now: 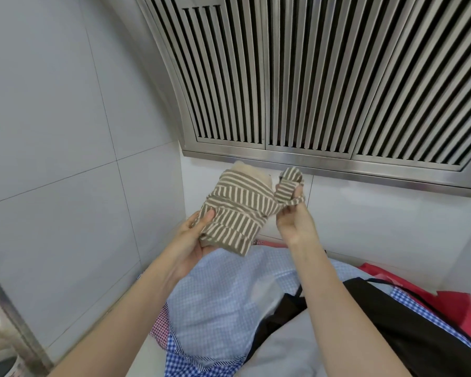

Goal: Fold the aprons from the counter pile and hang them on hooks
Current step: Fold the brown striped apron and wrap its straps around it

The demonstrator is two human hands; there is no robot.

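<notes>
The brown-and-cream striped cloth apron [235,213], already folded into a compact bundle, is held up in the air above the pile, in front of the white wall below the ribbed stainless-steel extractor hood [324,77]. The left hand [193,240] cups the bundle from below with its thumb pressed on the front, probably to keep the folds from springing open. The right hand [294,216] pinches the apron's narrow striped strap [290,183], drawn up into a loop beside the bundle, likely to leave something free for a hook; no hook is visible. Beneath the forearms, the remaining heap of aprons [229,289], pale blue gingham, black, red and bright blue check, lies crumpled on the table.
</notes>
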